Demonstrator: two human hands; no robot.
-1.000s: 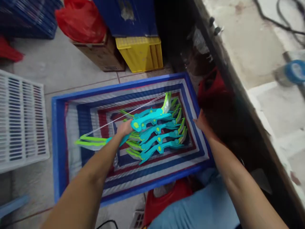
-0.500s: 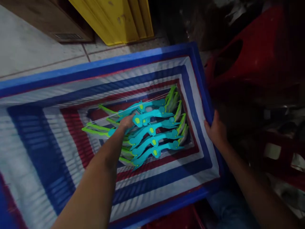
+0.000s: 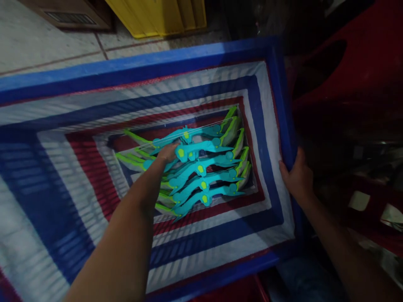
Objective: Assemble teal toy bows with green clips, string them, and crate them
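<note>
Several toy bows (image 3: 189, 172), turquoise with lime-green tips and thin white strings, lie side by side at the bottom of a blue crate (image 3: 176, 63). My left hand (image 3: 169, 154) reaches down into the crate, closed around the turquoise toy bow (image 3: 204, 147) near the back of the row. Its fingertips are partly hidden under the bow. At the crate's right rim, my right hand (image 3: 299, 176) is closed over the edge, thumb on the inner side. Red, white and blue striped cloth (image 3: 63, 201) lines the crate.
Behind the crate, a yellow crate (image 3: 160, 16) and a cardboard box (image 3: 72, 14) stand on the tiled floor (image 3: 40, 46). A red plastic object (image 3: 368, 71) with an oval hole is at the upper right. The right side is dark and cluttered.
The view has shifted, so the crate's right rim and my right hand appear farther right. My left hand stays on the same bow, and the bows lie much as before.
</note>
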